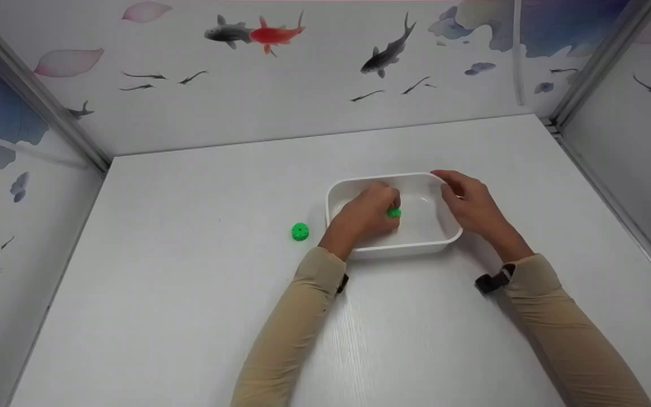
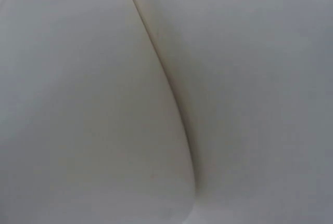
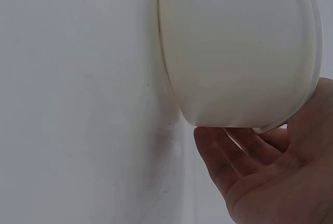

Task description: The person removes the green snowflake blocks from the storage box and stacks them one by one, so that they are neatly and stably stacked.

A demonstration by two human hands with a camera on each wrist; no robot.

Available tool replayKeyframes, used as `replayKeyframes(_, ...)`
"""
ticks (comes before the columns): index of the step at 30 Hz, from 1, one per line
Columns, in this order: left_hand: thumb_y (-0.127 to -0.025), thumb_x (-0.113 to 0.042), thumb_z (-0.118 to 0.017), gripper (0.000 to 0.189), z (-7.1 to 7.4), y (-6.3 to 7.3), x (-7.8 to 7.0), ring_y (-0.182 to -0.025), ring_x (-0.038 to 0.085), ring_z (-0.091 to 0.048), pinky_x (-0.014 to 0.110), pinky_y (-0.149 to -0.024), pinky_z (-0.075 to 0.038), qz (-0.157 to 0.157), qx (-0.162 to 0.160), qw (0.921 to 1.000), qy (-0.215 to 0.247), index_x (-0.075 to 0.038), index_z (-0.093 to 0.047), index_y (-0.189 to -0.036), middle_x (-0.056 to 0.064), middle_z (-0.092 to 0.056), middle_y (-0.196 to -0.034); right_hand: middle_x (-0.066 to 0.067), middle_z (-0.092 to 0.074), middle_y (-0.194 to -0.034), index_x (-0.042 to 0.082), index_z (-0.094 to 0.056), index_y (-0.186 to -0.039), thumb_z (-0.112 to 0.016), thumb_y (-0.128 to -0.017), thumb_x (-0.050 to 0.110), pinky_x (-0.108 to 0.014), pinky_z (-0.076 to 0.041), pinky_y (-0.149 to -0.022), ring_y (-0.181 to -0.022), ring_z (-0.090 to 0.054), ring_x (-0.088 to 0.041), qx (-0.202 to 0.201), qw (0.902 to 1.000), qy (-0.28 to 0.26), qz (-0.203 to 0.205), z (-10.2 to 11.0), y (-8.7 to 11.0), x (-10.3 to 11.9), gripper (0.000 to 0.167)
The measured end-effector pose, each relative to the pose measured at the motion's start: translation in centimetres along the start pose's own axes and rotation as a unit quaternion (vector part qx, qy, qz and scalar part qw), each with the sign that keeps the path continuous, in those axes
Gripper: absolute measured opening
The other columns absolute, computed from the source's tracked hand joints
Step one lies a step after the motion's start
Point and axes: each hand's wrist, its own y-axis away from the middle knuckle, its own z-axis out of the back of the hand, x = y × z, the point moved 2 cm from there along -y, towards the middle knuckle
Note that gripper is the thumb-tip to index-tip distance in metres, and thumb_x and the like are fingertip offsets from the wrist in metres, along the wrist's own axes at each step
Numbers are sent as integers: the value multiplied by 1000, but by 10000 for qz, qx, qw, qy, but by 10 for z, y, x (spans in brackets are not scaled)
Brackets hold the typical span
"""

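A white rectangular tub (image 1: 424,223) stands on the table, seen side-on in both wrist views. My left hand (image 1: 368,210) reaches down inside it with curled fingers, pinching a small green piece (image 1: 394,213) that is mostly covered by the hand. At the tub's right end my right hand (image 1: 471,204) grips the wall, thumb over the rim and fingers along the outside. The right wrist view shows those fingers (image 3: 237,154) against the end wall. Just left of the tub lies a green round piece (image 1: 300,231) with small dark marks around its top.
The white table (image 1: 190,271) is bounded by a back panel (image 1: 314,102) printed with fish and petals. Side panels with metal posts (image 1: 37,90) rise at left and right. Both wrists wear black camera straps (image 1: 492,282).
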Motion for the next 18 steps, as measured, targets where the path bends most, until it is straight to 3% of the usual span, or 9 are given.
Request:
replayKeyframes(6,-99,-23,-80,26,-1,-1,-3,-104,18,-57,27,-92,-54,195,-56,9996,-171,-6,-77,-118,8,-68,-117,-19,-61,-155,11,-55,-158,-49,-114,17,-57,-51,-116,-139,-62,-39,-8,10000,18,33,0,0,-1,44)
replayKeyframes(10,-100,-18,-80,23,2,-2,-6,-106,20,-62,33,-98,-58,385,-35,9991,-146,-4,-79,-117,9,-73,-116,-19,-61,-155,11,-56,-157,-49,-114,18,-57,-52,-115,-139,-63,-38,-36,9999,53,95,0,-1,-2,44)
replayKeyframes(14,-99,-11,-76,16,4,-4,-10,-99,18,-60,29,-89,-55,473,60,9987,-203,-3,-78,-112,9,-74,-111,-19,-62,-154,11,-56,-157,-49,-114,18,-58,-51,-116,-139,-63,-38,-32,10000,46,77,1,-1,-1,44)
replayKeyframes(18,-96,-10,-73,11,2,-4,-14,-91,16,-46,25,-78,-42,455,183,9975,-513,-2,-72,-105,9,-66,-104,-20,-62,-153,10,-56,-157,-49,-114,18,-57,-52,-115,-138,-63,-38,-44,10000,51,73,0,-1,-2,44)
